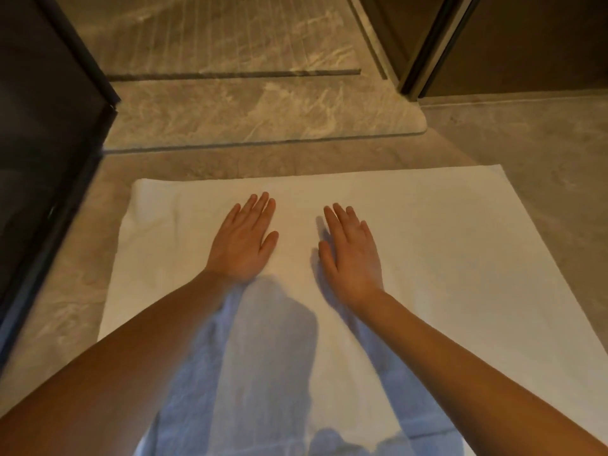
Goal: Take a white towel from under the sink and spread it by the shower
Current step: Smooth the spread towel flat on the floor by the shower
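- Lying flat on the floor [526, 153], the white towel [444, 241] is spread open. Its far edge runs along the raised stone step [263, 116] of the shower, with a strip of bare floor between them.
- The left hand [243, 241] rests palm down near the towel's middle, fingers straight and close together, gripping nothing.
- The right hand [350, 255] is beside it but apart, palm down with fingers straight, holding nothing; a shadow at its edge leaves it unclear whether it presses the cloth.
- The towel's left edge lies near a dark panel [42, 126].
- A dark door frame [424, 60] stands beyond the far right corner.
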